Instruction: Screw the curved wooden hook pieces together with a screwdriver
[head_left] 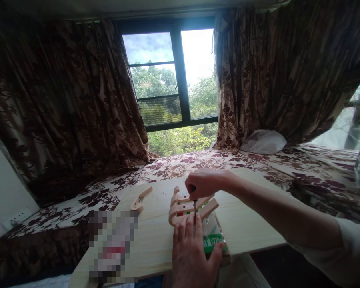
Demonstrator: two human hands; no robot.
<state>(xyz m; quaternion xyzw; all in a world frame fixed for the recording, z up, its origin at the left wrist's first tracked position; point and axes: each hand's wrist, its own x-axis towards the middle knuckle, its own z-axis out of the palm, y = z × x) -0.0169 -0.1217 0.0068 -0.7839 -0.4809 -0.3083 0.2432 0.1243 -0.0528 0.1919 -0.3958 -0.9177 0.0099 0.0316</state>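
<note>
My right hand (202, 184) is closed in a fist around what looks like a screwdriver, its handle mostly hidden. The thin dark screwdriver shaft (195, 206) points straight down toward my left hand; its tip is out of clear sight. Fingers stretched and thumb apart, my left hand (190, 250) lies flat over the near side of several curved wooden pieces (180, 209) with bent ends. Under these pieces is a green and white printed packet (213, 239). A separate J-shaped wooden piece (137, 205) rests to the left, with small dark spots on it.
The pale wooden tabletop (156, 240) carries small dark bits near the loose piece. A blurred-out object (115, 250) lies at its left edge. Beyond are a floral cloth-covered surface (174, 164), a white plastic bag (264, 142), patterned curtains (228, 100) and a window (184, 76).
</note>
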